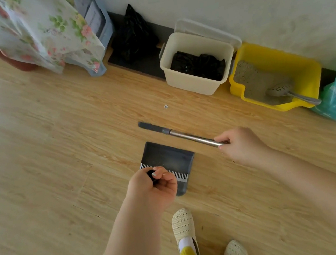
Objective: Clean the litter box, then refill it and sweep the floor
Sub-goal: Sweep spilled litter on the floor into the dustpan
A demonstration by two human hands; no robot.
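My left grip [155,183] clamps the dark grey plastic dustpan's [167,159] handle; my right grip [238,143] clamps the steel-handled broom [187,136]. I keep the dustpan lip flat on the floor ahead of my left grip.

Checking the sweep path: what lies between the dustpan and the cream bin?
Head view: the broom handle crosses there, and a small white scrap lies on bare floor.

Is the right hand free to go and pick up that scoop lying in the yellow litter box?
Probably not yet: the right hand grips the broom handle. Otherwise the way looks open; the scoop lies uncovered in the litter box, handle over the rim.
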